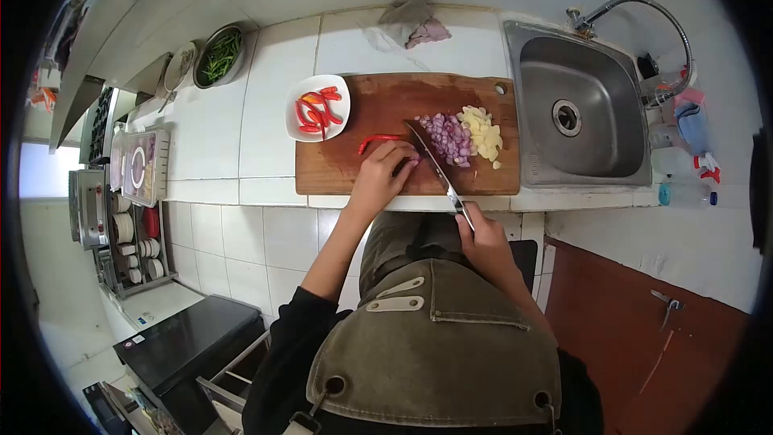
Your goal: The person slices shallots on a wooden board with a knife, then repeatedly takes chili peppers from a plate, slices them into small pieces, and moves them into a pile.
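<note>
shallot piece (415, 161) held under curled left hand (385, 173), right hand (485, 242) gripping knife (437, 167), white sticker (138, 339) illegible

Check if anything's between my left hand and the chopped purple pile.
Yes: the knife slants over the board between your left hand and the chopped purple pile; your right hand grips its handle.
</note>
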A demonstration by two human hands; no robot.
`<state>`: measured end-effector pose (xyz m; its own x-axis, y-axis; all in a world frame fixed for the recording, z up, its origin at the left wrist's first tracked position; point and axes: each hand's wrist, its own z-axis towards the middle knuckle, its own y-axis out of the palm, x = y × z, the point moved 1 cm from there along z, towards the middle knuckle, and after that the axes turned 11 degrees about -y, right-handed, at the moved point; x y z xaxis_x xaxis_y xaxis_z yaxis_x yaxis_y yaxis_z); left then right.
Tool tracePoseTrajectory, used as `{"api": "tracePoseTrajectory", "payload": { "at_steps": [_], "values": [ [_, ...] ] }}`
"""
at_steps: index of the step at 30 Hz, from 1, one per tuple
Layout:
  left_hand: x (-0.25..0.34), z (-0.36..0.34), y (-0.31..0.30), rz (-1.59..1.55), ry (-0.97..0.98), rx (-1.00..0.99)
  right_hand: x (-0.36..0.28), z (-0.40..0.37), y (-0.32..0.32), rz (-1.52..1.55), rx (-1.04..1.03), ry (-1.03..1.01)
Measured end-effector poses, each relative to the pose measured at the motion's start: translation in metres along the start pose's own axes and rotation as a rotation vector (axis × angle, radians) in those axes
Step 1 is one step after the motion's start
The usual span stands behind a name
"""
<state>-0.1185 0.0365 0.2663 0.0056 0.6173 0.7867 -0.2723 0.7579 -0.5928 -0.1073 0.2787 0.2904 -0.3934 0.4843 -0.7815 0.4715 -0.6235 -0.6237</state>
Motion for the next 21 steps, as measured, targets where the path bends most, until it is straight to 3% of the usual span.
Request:
{"api": "tracePoseTrajectory", "payload": {
  "at_steps": [4, 8, 13, 21],
  "values": [
    [0.001, 0.005, 0.001, -0.005, -0.037, 0.021, 0.0, 0.001, 0.001, 0.023, 0.016, -0.018],
    [-0.003, 0.01, -0.004, 0.048, 0.047, 0.047, -0.004, 0.005, 0.004, 0.028, 0.02, 0.021],
    [-0.001, 0.014, -0.008, -0.033, 0.115, -0.088, -0.001, 0.009, 0.018, -0.032, 0.097, -0.086],
    [-0.003, 0.017, -0.008, 0.015, 0.144, -0.103, -0.014, 0.011, 0.026, -0.093, 0.112, -0.027]
  ]
}}
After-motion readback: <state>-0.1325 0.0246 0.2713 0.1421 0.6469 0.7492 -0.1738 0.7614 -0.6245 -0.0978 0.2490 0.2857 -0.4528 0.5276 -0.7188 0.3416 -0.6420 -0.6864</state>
